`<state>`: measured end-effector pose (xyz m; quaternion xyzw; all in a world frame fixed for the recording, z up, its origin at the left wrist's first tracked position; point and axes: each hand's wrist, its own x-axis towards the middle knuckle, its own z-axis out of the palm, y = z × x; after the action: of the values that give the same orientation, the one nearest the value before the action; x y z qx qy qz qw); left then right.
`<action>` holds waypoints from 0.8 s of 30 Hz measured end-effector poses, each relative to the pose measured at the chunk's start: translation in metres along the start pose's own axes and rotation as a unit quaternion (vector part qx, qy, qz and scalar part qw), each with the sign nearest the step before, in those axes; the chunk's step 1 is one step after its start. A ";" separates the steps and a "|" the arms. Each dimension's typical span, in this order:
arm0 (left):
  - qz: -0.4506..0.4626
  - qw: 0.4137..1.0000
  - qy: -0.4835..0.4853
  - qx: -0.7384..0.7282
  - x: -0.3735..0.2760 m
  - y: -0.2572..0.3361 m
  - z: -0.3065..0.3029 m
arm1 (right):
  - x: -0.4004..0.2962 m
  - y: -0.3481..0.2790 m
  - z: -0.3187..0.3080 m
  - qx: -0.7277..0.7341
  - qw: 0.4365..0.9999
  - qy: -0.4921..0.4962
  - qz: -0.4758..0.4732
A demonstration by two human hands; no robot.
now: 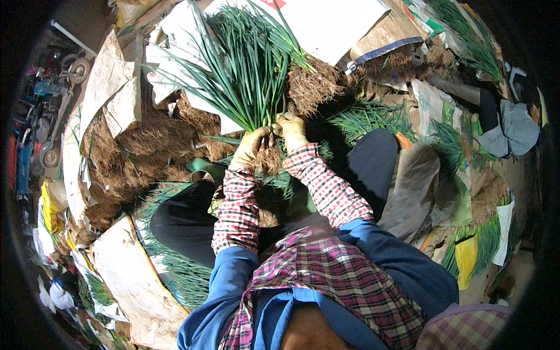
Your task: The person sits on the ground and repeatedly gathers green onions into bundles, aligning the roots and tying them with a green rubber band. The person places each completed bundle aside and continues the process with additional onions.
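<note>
My left hand, in a pale glove, is closed around the lower stems of a bunch of green onions. The leaves fan out away from me, and the bunch's brown roots hang below the grip. On the bunch's right side, my gloved right hand grips the stems close beside the left. Its fingertips are partly hidden. Just beyond lies another green onion bunch with a thick root clump, its leaves over a white sack.
Heaped rooted onions lie at the left under sacking. Loose green onions lie by my right knee, more by my left leg. Another person's patterned sleeve shows at far right. Parked motorcycles stand far left.
</note>
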<state>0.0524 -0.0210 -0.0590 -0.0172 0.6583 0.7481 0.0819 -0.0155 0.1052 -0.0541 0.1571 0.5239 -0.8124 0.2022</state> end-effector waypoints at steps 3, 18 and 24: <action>-0.067 0.990 0.021 -0.120 0.000 0.021 0.015 | 0.000 0.009 -0.005 0.060 0.996 0.018 -0.066; -0.066 0.980 0.102 -0.160 0.007 0.015 0.024 | 0.008 -0.025 -0.003 -0.144 0.985 -0.098 -0.001; -0.036 0.940 0.244 -0.236 0.008 0.021 0.057 | 0.005 -0.004 -0.065 0.196 0.977 0.025 -0.076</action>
<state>0.0464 0.0331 -0.0315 -0.2415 0.4617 0.8513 -0.0611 -0.0185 0.1655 -0.0798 0.1732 0.3698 -0.9082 0.0919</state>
